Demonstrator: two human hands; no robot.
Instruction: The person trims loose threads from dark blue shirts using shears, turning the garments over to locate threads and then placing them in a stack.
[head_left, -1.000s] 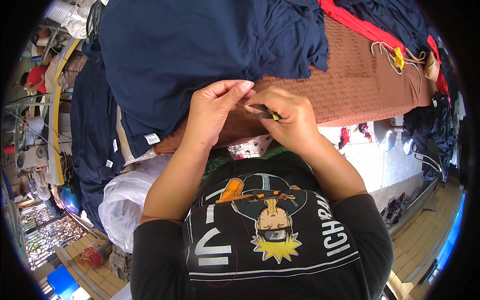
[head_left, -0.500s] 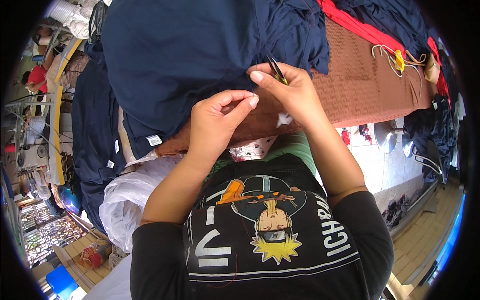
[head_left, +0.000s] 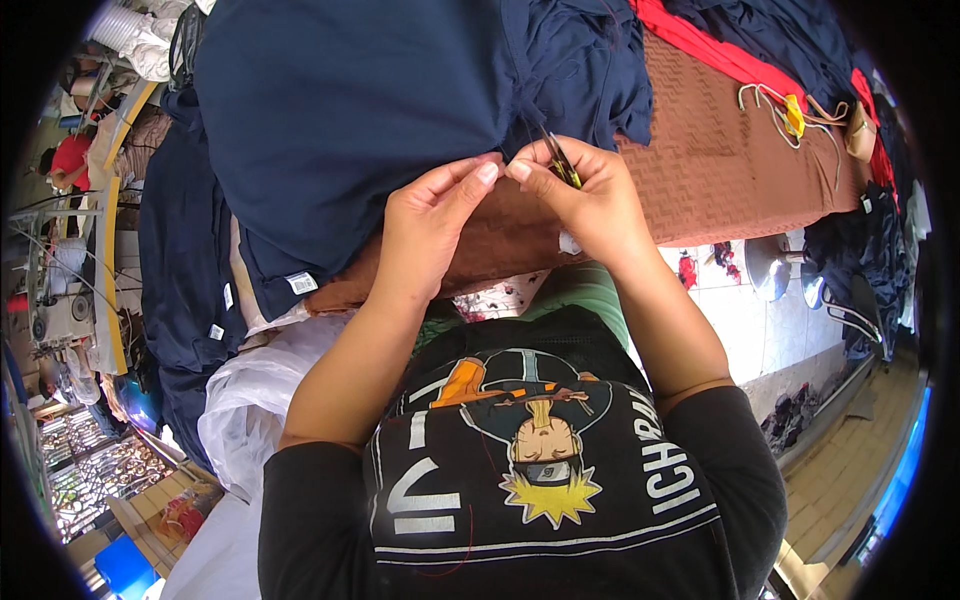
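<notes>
Both my hands are raised at the near edge of a dark navy garment (head_left: 350,95) spread over the brown cloth. My left hand (head_left: 438,205) is closed in a pinch, thumb against forefinger; whatever lies between them is too small to make out. Almost touching it, my right hand (head_left: 590,195) pinches thumb to forefinger too. Tucked in the fingers of that hand is a pair of thread snips (head_left: 562,164), its dark blades pointing away from me over the fabric.
The brown textured cloth (head_left: 740,175) covers the work surface. To its right lie a red strip (head_left: 710,45), pale cords (head_left: 775,105) and a yellow piece (head_left: 793,118). More navy garments (head_left: 185,240) with white tags hang at left, above a translucent white bag (head_left: 245,400). Another person (head_left: 70,160) is far left.
My left hand has risen and my right hand has lowered slightly, so their fingertips now nearly meet. The snips stay in my right hand.
</notes>
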